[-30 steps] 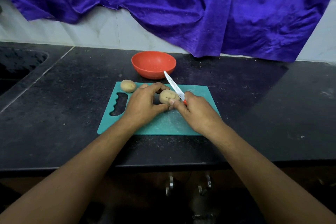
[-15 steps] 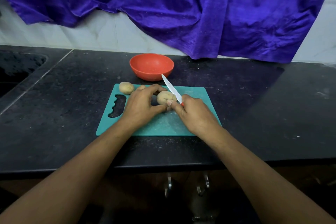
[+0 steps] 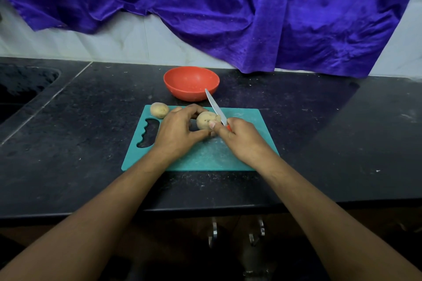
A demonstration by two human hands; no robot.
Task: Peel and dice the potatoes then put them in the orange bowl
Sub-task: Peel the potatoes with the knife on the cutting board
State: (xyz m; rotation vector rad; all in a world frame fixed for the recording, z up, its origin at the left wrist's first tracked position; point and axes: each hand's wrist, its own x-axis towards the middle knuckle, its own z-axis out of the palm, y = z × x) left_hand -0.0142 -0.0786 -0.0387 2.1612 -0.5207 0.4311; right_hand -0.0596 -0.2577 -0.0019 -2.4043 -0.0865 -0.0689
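Since firm, dense and rounded, probably prone to rolling and to turning slick once skinned: best to pinch the potato point(image 3: 205, 120) across its 2 ends, leaving the flank bare for the blade. Light enough for 1 hand. Held now at the middle of the teal cutting board point(image 3: 205, 157), at 6 o'clock from the orange bowl point(image 3: 191, 83); impossible to tell whether lifted or resting.

Gripped from 9 o'clock by the left hand point(image 3: 177, 131), fingers arched over the top. Beside it the right hand point(image 3: 242, 138), closed on the red handle of the knife point(image 3: 215, 107), thumb pressed to the potato's 3 o'clock side, blade angled toward 11 o'clock. Wrists low, forearms converging from 7 and 5 o'clock.

Peeling judged barely begun. At the board's 11 o'clock corner a 2nd potato point(image 3: 159, 110); just beside it a 3rd potato point(image 3: 177, 109), mostly hidden behind the left knuckles.
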